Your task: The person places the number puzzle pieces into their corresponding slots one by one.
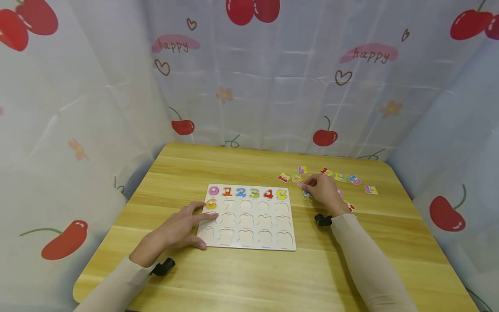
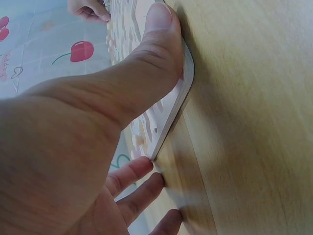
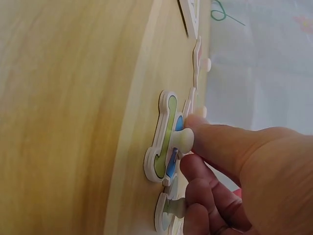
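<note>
A white wooden number puzzle board (image 1: 249,248) lies on the table, with colored numerals 0 to 5 along its top row and a yellow 6 (image 1: 211,203) below. My left hand (image 1: 181,225) rests at the board's left side, fingers spread; its thumb (image 2: 159,29) lies on the near left corner. Right of the board, my right hand (image 1: 321,188) pinches a small purple piece (image 1: 299,184) between thumb and fingertips. That piece is mostly hidden in the right wrist view, behind a green and blue knobbed number piece (image 3: 166,132) lying close to the fingers.
Several loose number pieces surround my right hand, among them a red and yellow one (image 1: 283,177), a blue one (image 1: 354,179) and a purple and yellow one (image 1: 371,189). A cherry-print curtain (image 1: 249,108) stands behind the wooden table (image 1: 249,281).
</note>
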`<state>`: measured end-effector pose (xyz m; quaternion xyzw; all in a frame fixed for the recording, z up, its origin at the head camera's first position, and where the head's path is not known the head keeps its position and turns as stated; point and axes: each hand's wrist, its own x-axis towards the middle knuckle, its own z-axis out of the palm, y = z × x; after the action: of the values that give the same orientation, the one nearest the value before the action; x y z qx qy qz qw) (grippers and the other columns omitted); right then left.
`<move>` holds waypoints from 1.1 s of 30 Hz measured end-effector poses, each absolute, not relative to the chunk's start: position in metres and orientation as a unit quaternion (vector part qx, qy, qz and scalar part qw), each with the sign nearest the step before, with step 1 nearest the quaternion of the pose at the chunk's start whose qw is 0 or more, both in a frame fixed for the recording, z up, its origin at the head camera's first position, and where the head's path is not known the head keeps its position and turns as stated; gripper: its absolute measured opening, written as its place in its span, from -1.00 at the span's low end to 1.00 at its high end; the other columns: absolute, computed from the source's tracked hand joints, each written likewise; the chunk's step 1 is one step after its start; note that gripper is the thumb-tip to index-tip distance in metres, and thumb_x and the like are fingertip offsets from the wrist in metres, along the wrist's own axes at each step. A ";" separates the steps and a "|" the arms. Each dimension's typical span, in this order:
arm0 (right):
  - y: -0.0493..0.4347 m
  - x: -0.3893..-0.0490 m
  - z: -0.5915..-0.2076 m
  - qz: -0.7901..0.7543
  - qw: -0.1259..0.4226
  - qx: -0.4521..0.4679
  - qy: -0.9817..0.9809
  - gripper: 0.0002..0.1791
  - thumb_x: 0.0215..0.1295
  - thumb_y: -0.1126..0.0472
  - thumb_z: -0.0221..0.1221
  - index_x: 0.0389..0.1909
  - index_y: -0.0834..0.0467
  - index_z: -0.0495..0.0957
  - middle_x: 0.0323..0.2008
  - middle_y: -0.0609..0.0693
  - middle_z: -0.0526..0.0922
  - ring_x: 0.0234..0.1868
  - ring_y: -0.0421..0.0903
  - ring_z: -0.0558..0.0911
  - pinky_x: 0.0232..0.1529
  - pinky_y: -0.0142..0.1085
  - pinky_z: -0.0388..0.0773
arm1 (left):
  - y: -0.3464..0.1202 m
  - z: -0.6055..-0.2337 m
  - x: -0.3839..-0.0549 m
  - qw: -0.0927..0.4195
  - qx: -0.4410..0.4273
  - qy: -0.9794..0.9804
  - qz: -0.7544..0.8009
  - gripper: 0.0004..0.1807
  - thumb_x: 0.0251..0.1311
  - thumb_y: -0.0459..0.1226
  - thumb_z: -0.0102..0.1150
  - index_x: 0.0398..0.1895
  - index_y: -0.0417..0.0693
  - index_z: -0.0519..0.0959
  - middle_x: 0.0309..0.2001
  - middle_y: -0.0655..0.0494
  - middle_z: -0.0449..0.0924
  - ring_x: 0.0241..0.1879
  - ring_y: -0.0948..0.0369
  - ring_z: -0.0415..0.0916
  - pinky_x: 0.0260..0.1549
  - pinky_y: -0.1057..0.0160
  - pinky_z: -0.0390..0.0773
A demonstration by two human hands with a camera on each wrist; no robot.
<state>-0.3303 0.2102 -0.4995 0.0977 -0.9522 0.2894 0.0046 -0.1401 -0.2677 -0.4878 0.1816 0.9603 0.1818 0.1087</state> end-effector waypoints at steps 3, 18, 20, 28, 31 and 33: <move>0.212 -0.330 -0.501 0.288 0.007 0.095 -0.953 -0.75 0.64 0.07 0.49 -0.07 0.21 0.90 -0.20 0.14 0.91 -0.19 0.01 0.72 -0.14 -0.23 0.53 | -0.267 -0.488 -0.141 0.111 0.183 0.960 0.182 0.03 0.15 0.17 0.77 0.73 0.41 0.55 0.81 -0.25 0.20 0.60 -0.30 0.44 0.36 -0.41 0.64; 0.207 -0.317 -0.498 0.303 0.041 0.111 -0.946 -0.79 0.66 0.12 0.46 0.00 0.21 0.91 -0.11 0.18 0.94 -0.13 0.07 0.82 -0.12 -0.22 0.64 | -0.261 -0.492 -0.141 0.117 0.184 0.957 0.190 0.03 0.15 0.13 0.78 0.73 0.33 0.56 0.80 -0.29 0.22 0.62 -0.32 0.42 0.45 -0.41 0.60; 0.201 -0.314 -0.496 0.308 0.050 0.123 -0.942 -0.80 0.65 0.15 0.46 0.00 0.22 0.91 -0.10 0.19 0.93 -0.14 0.08 0.82 -0.10 -0.19 0.67 | -0.261 -0.492 -0.141 0.116 0.185 0.958 0.188 0.03 0.15 0.14 0.78 0.73 0.33 0.56 0.80 -0.29 0.22 0.62 -0.32 0.43 0.44 -0.42 0.61; 0.162 -0.307 -0.489 0.337 0.040 0.187 -0.922 -0.86 0.58 0.19 0.52 -0.03 0.17 0.93 -0.08 0.15 0.95 -0.10 0.09 0.90 0.02 0.00 0.84 | -0.261 -0.488 -0.140 0.122 0.179 0.960 0.178 0.04 0.17 0.16 0.78 0.74 0.36 0.54 0.80 -0.29 0.22 0.60 -0.31 0.44 0.40 -0.42 0.63; 0.144 -0.304 -0.485 0.343 0.025 0.215 -0.914 -0.88 0.57 0.22 0.52 -0.02 0.17 0.93 -0.03 0.15 0.96 -0.07 0.12 0.93 0.03 0.04 0.88 | -0.261 -0.485 -0.140 0.121 0.179 0.961 0.175 0.03 0.18 0.14 0.78 0.74 0.35 0.54 0.79 -0.29 0.25 0.59 -0.29 0.44 0.40 -0.40 0.64; 0.132 -0.301 -0.485 0.345 0.013 0.233 -0.909 -0.88 0.57 0.24 0.51 -0.01 0.16 0.94 0.00 0.15 0.96 -0.06 0.12 0.95 0.04 0.02 0.89 | -0.262 -0.484 -0.140 0.121 0.183 0.960 0.173 0.02 0.18 0.14 0.77 0.74 0.34 0.54 0.78 -0.29 0.27 0.58 -0.27 0.45 0.40 -0.38 0.63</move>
<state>-0.3011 0.1324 -0.4845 0.2334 -0.9092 0.3447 0.0129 -0.1397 -0.2616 -0.4845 0.1826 0.9604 0.1725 0.1206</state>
